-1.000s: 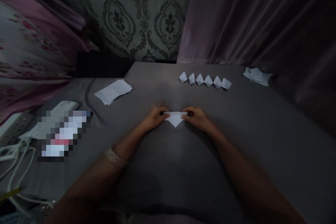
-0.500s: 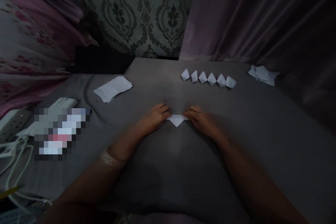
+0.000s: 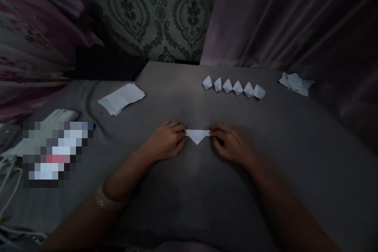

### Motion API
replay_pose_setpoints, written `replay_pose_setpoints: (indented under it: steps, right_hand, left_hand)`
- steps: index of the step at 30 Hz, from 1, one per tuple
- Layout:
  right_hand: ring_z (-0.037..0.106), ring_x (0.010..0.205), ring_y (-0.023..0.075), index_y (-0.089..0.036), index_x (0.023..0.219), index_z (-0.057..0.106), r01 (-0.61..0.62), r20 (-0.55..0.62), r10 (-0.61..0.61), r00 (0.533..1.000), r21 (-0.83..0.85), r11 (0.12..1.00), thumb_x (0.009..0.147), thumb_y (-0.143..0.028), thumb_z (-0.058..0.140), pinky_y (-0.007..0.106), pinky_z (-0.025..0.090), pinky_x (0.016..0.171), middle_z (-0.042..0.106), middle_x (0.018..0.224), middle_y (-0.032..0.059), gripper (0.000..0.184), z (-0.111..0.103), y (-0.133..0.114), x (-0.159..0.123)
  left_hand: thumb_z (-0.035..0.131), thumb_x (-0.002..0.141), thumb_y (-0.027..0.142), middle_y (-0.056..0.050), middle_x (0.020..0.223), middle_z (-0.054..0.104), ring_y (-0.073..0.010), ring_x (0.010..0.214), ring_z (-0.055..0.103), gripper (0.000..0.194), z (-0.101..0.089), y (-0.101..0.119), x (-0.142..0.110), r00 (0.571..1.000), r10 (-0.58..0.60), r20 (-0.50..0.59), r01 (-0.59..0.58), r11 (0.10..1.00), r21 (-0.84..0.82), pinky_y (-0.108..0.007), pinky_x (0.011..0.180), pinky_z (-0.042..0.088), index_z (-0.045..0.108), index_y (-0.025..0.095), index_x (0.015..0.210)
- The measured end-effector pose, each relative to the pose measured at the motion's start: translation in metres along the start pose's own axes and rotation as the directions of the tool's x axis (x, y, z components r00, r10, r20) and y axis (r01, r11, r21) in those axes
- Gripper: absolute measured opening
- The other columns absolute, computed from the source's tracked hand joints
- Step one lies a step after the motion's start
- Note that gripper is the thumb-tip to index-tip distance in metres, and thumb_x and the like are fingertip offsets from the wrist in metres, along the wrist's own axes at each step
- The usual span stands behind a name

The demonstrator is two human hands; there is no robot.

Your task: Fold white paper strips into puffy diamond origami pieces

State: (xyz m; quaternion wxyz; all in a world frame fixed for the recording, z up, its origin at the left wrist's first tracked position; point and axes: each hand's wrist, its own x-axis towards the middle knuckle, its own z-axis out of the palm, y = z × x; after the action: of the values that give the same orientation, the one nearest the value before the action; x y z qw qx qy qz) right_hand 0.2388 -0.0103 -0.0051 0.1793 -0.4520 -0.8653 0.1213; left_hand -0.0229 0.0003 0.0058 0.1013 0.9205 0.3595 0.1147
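Observation:
A small folded white paper (image 3: 197,135) lies on the grey cloth in front of me. It has a straight band along its upper edge and a triangular point facing me. My left hand (image 3: 167,140) has its fingertips on the band's left end, and a bracelet circles that wrist. At the opposite end, my right hand (image 3: 230,141) pinches the paper with curled fingers. Both ends of the band are partly hidden under the fingers.
A row of several folded white paper pieces (image 3: 227,86) stands beyond my hands. Flat paper sheets (image 3: 121,98) lie to the left, crumpled-looking papers (image 3: 295,83) at far right. A blurred-out phone-like object (image 3: 63,145) and white cables (image 3: 12,189) are at left.
Both hands have slid outward, so more of the paper's band shows between them. My thumbs now sit lower, apart from the other fingers. The view has shifted slightly.

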Motion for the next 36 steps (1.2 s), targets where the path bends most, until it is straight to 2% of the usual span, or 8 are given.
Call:
replay_pose_setpoints:
  steps: [4,7,12,16,24,28,33,36]
  right_hand:
    - [0.06,0.085,0.0234,-0.02,0.079,0.067,-0.195,-0.077,0.192,0.978,-0.027,0.98,0.094,-0.037,0.049,0.035,0.046,0.07,0.064,0.092,0.0089,0.029,0.009,-0.012,0.01]
    - [0.058,0.084,0.0239,-0.021,0.086,0.066,-0.252,-0.093,0.248,0.964,-0.033,0.967,0.092,-0.038,0.053,0.035,0.045,0.069,0.061,0.09,0.009,0.022,0.017,-0.013,0.017]
    - [0.056,0.094,0.024,-0.024,0.115,0.065,-0.111,-0.085,0.117,0.989,0.079,0.991,0.093,-0.028,0.053,0.039,0.045,0.085,0.059,0.098,0.0089,0.026,0.024,-0.003,0.019]
    - [0.055,0.093,0.0221,-0.026,0.115,0.067,-0.043,-0.079,0.054,0.995,0.133,0.99,0.093,-0.024,0.052,0.04,0.043,0.086,0.059,0.1,0.0081,0.027,0.027,0.002,0.018]
    - [0.055,0.096,0.0197,-0.022,0.096,0.068,-0.087,-0.083,0.113,0.99,0.265,0.96,0.089,-0.022,0.058,0.038,0.04,0.09,0.063,0.101,0.0062,0.012,0.031,0.004,0.019]
    - [0.056,0.091,0.0186,-0.02,0.089,0.066,-0.142,-0.067,0.183,0.981,0.394,0.908,0.085,-0.022,0.059,0.035,0.041,0.086,0.065,0.093,0.0037,0.008,0.026,0.0,0.018]
    - [0.05,0.061,0.0125,-0.02,0.083,0.066,-0.218,-0.103,0.365,0.925,0.642,0.735,0.08,-0.034,0.064,0.026,0.04,0.06,0.058,0.068,-0.0032,0.014,-0.005,-0.018,0.024]
    - [0.053,0.064,0.0127,-0.021,0.089,0.063,-0.056,-0.256,0.398,0.881,0.779,0.624,0.075,-0.035,0.069,0.026,0.043,0.062,0.058,0.07,-0.0033,0.02,-0.041,-0.036,0.032]
  left_hand:
    - [0.046,0.093,0.035,-0.008,0.088,0.065,-0.0228,0.085,0.058,0.031,0.013,0.003,0.015,0.961,-0.258,-0.101,0.236,0.953,-0.191,-0.036,0.08,0.043,0.067,0.019,0.076]
    - [0.059,0.085,0.036,-0.005,0.08,0.059,-0.021,0.079,0.053,0.02,0.024,-0.002,0.026,0.905,-0.41,-0.112,0.351,0.87,-0.346,-0.034,0.074,0.042,0.063,0.02,0.074]
    - [0.062,0.082,0.033,-0.003,0.085,0.057,-0.0229,0.088,0.05,0.013,0.03,-0.01,0.028,0.9,-0.432,-0.055,0.368,0.822,-0.434,-0.039,0.085,0.039,0.065,0.021,0.086]
    - [0.062,0.082,0.031,-0.003,0.085,0.056,-0.0233,0.09,0.051,0.011,0.029,-0.01,0.028,0.893,-0.449,0.027,0.416,0.8,-0.432,-0.043,0.091,0.035,0.066,0.021,0.082]
    - [0.052,0.088,0.032,-0.004,0.09,0.064,-0.0215,0.09,0.055,0.016,0.028,-0.009,0.02,0.95,-0.31,-0.028,0.258,0.832,-0.491,-0.04,0.092,0.035,0.063,0.021,0.086]
    - [0.052,0.088,0.035,-0.004,0.088,0.066,-0.0207,0.087,0.056,0.017,0.025,-0.006,0.016,0.953,-0.282,-0.109,0.191,0.842,-0.505,-0.037,0.091,0.036,0.063,0.022,0.086]
    - [0.062,0.084,0.034,-0.003,0.085,0.064,-0.0194,0.085,0.056,0.013,-0.004,0.014,0.019,0.874,-0.366,-0.32,0.102,0.781,-0.616,-0.03,0.082,0.042,0.064,0.022,0.086]
    - [0.064,0.083,0.03,-0.003,0.088,0.065,-0.0176,0.083,0.056,0.023,-0.034,0.036,0.026,0.814,-0.394,-0.428,0.014,0.749,-0.662,-0.028,0.08,0.043,0.065,0.022,0.104]
